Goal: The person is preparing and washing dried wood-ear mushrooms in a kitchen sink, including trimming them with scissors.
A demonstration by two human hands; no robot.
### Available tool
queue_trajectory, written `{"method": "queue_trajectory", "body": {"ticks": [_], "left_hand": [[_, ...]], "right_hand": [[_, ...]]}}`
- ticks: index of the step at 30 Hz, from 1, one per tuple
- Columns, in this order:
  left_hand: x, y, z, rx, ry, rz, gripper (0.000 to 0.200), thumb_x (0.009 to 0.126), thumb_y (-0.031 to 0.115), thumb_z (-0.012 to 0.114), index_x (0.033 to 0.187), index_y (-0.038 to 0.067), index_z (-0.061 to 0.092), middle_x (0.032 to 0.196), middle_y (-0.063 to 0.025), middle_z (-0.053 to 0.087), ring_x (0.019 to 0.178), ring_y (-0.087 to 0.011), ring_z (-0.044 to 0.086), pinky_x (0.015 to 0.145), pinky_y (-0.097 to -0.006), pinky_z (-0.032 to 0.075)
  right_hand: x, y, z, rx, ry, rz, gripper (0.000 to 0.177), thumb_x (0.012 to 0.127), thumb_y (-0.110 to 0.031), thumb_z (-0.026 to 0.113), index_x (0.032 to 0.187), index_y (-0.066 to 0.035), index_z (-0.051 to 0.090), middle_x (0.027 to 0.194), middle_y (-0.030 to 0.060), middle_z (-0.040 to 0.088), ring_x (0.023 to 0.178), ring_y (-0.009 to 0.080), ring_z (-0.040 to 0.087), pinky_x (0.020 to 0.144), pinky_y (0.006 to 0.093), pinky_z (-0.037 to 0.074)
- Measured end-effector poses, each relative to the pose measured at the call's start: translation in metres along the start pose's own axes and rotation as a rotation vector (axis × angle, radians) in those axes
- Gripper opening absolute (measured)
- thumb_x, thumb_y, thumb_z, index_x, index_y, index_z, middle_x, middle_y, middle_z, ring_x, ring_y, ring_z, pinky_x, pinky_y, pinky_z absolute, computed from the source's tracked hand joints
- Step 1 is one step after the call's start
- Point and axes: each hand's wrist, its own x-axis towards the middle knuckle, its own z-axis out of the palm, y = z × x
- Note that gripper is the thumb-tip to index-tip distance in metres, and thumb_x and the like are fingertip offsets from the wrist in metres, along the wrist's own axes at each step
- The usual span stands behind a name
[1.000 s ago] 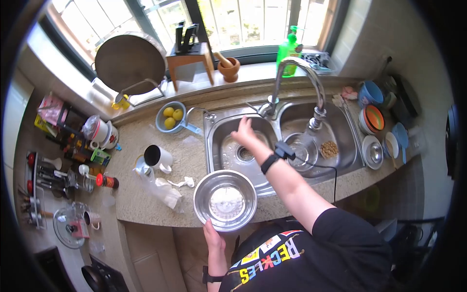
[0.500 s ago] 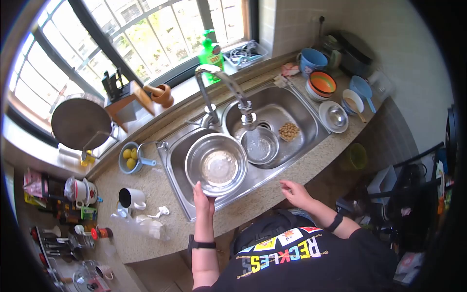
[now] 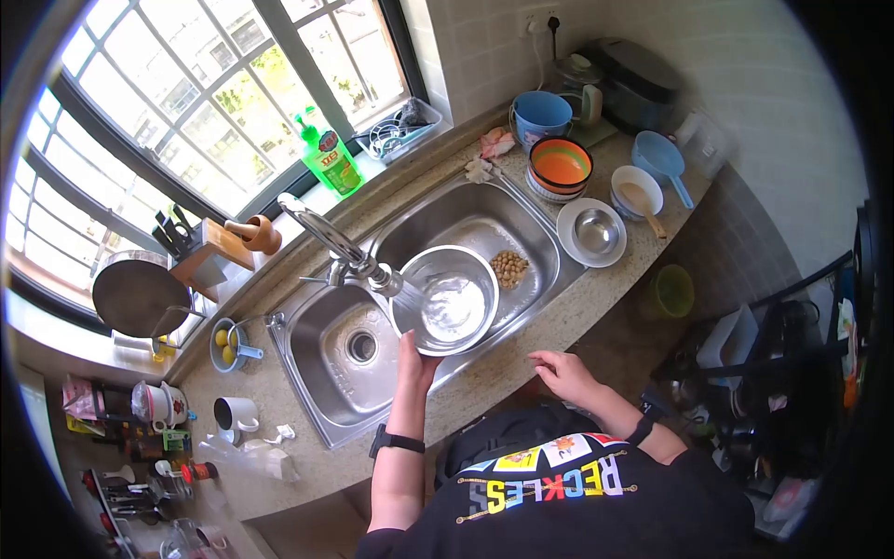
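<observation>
We see the left hand (image 3: 416, 363) gripping a metal bowl (image 3: 480, 279) near its lower rim; bowl sits under the faucet (image 3: 384, 279), over the right basin (image 3: 433, 214); right hand (image 3: 564, 376) half-open near the counter edge (image 3: 494, 389); we mark brown lumps (image 3: 508, 268) beside the bowl.

Left hand (image 3: 416, 365) holding metal bowl (image 3: 454, 312) under running faucet (image 3: 384, 279), right hand (image 3: 566, 376) near counter (image 3: 562, 306)

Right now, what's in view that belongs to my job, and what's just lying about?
In use: metal bowl, in your left grip; faucet, spraying into it; sink, beneath.
Lying about: white mug, green bottle, blue bucket, orange bowl, knife block.
</observation>
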Motion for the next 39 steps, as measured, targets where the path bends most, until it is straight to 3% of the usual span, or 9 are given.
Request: {"method": "queue_trajectory", "body": {"ticks": [5, 8, 12, 16, 22, 26, 37, 39], "left_hand": [[0.000, -0.006, -0.027, -0.067, -0.015, 0.116, 0.052, 0.087, 0.034, 0.036, 0.129, 0.004, 0.031, 0.125, -0.0159, 0.044, 0.113, -0.0323, 0.047, 0.091, -0.0497, 0.041], [0.011, -0.002, -0.023, -0.090, 0.074, 0.168, 0.052, 0.087, 0.032, 0.034, 0.131, 0.004, 0.028, 0.129, -0.0160, 0.040, 0.116, -0.0331, 0.044, 0.093, -0.0522, 0.039], [0.026, -0.003, 0.001, -0.115, 0.041, 0.164, 0.051, 0.088, 0.029, 0.031, 0.132, 0.004, 0.026, 0.131, -0.0169, 0.036, 0.119, -0.0344, 0.040, 0.094, -0.0540, 0.038], [0.029, -0.008, 0.015, -0.124, 0.028, 0.085, 0.052, 0.087, 0.026, 0.031, 0.133, 0.003, 0.024, 0.132, -0.0193, 0.034, 0.121, -0.0373, 0.037, 0.096, -0.0567, 0.034], [0.027, 0.005, -0.020, -0.100, -0.118, 0.062, 0.052, 0.086, 0.022, 0.032, 0.133, 0.002, 0.026, 0.132, -0.0194, 0.036, 0.122, -0.0358, 0.037, 0.100, -0.0545, 0.031], [0.034, 0.021, -0.032, -0.085, -0.090, 0.037, 0.051, 0.086, 0.024, 0.033, 0.133, 0.002, 0.025, 0.132, -0.0188, 0.035, 0.120, -0.0367, 0.038, 0.096, -0.0555, 0.035], [0.054, 0.007, -0.027, -0.110, -0.029, -0.211, 0.057, 0.085, 0.025, 0.033, 0.132, -0.003, 0.019, 0.131, -0.0267, 0.029, 0.120, -0.0438, 0.033, 0.099, -0.0576, 0.030], [0.061, 0.009, -0.039, -0.129, -0.059, -0.237, 0.057, 0.085, 0.024, 0.033, 0.134, 0.000, 0.018, 0.134, -0.0234, 0.028, 0.122, -0.0415, 0.032, 0.098, -0.0597, 0.029]], "right_hand": [[0.010, 0.023, -0.027, -0.068, -0.082, -0.097, 0.027, 0.081, -0.013, 0.052, 0.105, -0.004, 0.057, 0.089, 0.0161, 0.062, 0.081, 0.0302, 0.060, 0.071, 0.0371, 0.048], [0.014, 0.021, -0.042, -0.093, -0.117, -0.086, 0.026, 0.081, -0.013, 0.051, 0.105, -0.004, 0.057, 0.091, 0.0167, 0.061, 0.082, 0.0310, 0.060, 0.072, 0.0374, 0.048], [0.008, 0.018, -0.052, -0.094, -0.057, -0.111, 0.025, 0.081, -0.012, 0.051, 0.105, -0.004, 0.057, 0.091, 0.0166, 0.061, 0.082, 0.0312, 0.060, 0.072, 0.0374, 0.048], [-0.008, 0.022, -0.048, -0.051, 0.021, -0.109, 0.025, 0.081, -0.011, 0.051, 0.105, -0.004, 0.057, 0.090, 0.0161, 0.061, 0.083, 0.0310, 0.060, 0.073, 0.0373, 0.048], [-0.036, 0.021, -0.019, -0.039, 0.080, -0.057, 0.024, 0.081, -0.011, 0.051, 0.103, -0.004, 0.058, 0.091, 0.0152, 0.062, 0.083, 0.0298, 0.060, 0.074, 0.0367, 0.048], [-0.046, 0.006, 0.001, -0.019, 0.097, -0.041, 0.023, 0.081, -0.010, 0.052, 0.102, -0.003, 0.058, 0.091, 0.0155, 0.062, 0.083, 0.0295, 0.060, 0.073, 0.0362, 0.048], [-0.086, -0.015, 0.030, -0.038, 0.308, 0.096, 0.022, 0.082, -0.010, 0.052, 0.101, -0.004, 0.058, 0.090, 0.0147, 0.062, 0.081, 0.0290, 0.060, 0.071, 0.0358, 0.048], [-0.092, -0.020, 0.037, -0.084, 0.329, 0.109, 0.022, 0.082, -0.011, 0.052, 0.102, -0.004, 0.058, 0.091, 0.0138, 0.061, 0.083, 0.0284, 0.060, 0.073, 0.0367, 0.048]]}}
